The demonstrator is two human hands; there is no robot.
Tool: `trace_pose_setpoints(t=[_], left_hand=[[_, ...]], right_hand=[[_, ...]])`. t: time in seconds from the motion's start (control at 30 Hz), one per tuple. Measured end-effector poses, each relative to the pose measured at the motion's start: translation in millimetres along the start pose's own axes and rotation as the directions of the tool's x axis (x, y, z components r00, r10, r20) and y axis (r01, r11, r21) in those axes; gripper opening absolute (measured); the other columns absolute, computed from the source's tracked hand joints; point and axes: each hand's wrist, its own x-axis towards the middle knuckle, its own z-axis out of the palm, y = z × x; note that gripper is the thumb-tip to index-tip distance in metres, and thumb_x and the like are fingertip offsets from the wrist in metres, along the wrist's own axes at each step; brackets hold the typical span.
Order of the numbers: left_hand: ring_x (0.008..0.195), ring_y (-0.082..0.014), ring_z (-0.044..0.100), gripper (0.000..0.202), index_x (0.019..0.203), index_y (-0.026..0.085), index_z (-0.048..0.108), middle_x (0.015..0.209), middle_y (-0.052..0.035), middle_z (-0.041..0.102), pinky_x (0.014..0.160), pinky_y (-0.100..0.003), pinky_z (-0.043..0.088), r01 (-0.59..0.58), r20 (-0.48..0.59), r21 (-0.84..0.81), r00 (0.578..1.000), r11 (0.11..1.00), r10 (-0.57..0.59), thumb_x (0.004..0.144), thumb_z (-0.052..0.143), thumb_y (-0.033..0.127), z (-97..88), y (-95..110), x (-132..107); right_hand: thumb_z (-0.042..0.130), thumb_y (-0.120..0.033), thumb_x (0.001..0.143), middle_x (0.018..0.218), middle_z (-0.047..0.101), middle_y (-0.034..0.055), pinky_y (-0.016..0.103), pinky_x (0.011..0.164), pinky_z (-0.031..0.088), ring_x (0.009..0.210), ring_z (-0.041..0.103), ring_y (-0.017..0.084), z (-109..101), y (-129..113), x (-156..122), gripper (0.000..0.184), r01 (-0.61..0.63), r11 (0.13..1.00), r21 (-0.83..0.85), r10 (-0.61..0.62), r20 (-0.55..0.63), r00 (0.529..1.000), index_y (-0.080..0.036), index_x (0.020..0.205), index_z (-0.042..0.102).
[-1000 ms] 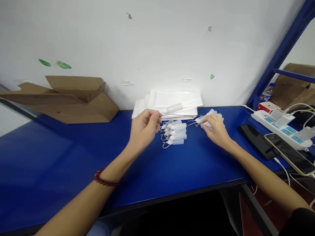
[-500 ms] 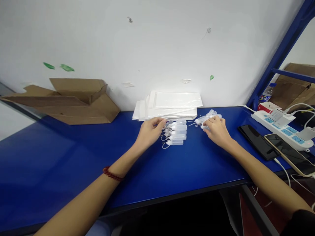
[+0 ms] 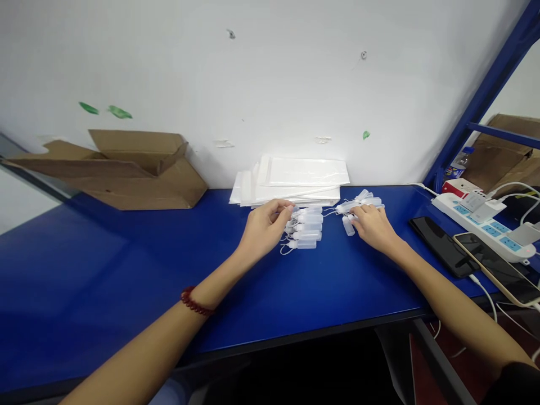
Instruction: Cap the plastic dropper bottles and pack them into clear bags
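Two bare hands work over small clear bottles on a blue table. Thumb and forefinger of the left hand come nearly together at the cap ends of the left stack of bottles; I cannot tell whether they pinch one, since the fingers hide the spot. The right hand has its fingers curled down at the near edge of the right pile of bottles. One tilted bottle lies just beside its fingertips, perhaps touching; whether anything is pinched I cannot tell.

Thin loops stick out from the caps on the left. They look likely to snag: a finger or a lifted bottle catching one could drag its neighbours out of line. The bottles look smooth and round, so a nudge at the upper ones might roll them off the stack. The right pile lies at mixed angles, and a pull there could scatter it.

Behind the left stack sit white packets, near enough that a knuckle pushed too far might shift them. Farther right, beside the right forearm, a black phone and its cable could be caught by a sweeping elbow.
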Motion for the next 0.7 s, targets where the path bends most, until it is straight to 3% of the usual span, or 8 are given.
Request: trace_pose_setpoints(t=[0.23,0.4,0.53,0.7], left_hand=[[0.049,-0.0111,0.048,0.031,0.091,0.014,0.067,0.062,0.0012,0.058,0.048,-0.023,0.036,-0.05,0.037,-0.027,0.998,0.998,0.051,0.082,0.055,0.042,1.7,6,-6],[0.049,-0.0118,0.05,0.033,0.093,0.013,0.068,0.063,0.0008,0.06,0.048,-0.023,0.038,-0.077,0.059,-0.01,0.995,0.997,0.077,0.083,0.054,0.042,2.7,8,-9],[0.059,-0.0159,0.059,0.033,0.096,0.014,0.068,0.066,-0.0012,0.063,0.053,-0.025,0.043,-0.111,0.07,0.0,0.991,0.994,0.11,0.085,0.054,0.041,4.5,7,-11],[0.055,-0.0133,0.055,0.03,0.094,0.015,0.067,0.066,-0.0008,0.062,0.051,-0.024,0.041,-0.156,0.16,-0.01,0.975,0.988,0.156,0.088,0.052,0.041,8.2,12,-16]], right_hand=[[0.05,-0.014,0.091,0.122,0.066,0.0172,0.043,0.088,0.037,0.114,0.057,0.034,3,-1,-1,0.031,0.044,0.999,-0.029,-0.043,0.028,0.999,-0.013,0.121,0.06],[0.052,-0.013,0.087,0.114,0.069,0.0169,0.046,0.089,0.038,0.111,0.059,0.034,-1,-2,-2,0.032,0.041,0.997,0.06,-0.045,0.055,0.997,-0.012,0.118,0.06],[0.056,-0.015,0.082,0.108,0.071,0.0148,0.045,0.088,0.042,0.102,0.064,0.031,-4,5,-2,0.03,0.049,0.973,0.224,-0.021,-0.123,0.992,-0.013,0.111,0.062],[0.059,-0.019,0.081,0.095,0.072,0.0088,0.036,0.077,0.049,0.088,0.067,0.024,-7,8,-3,0.021,0.246,0.857,0.454,-0.063,-0.382,0.922,-0.018,0.101,0.064]])
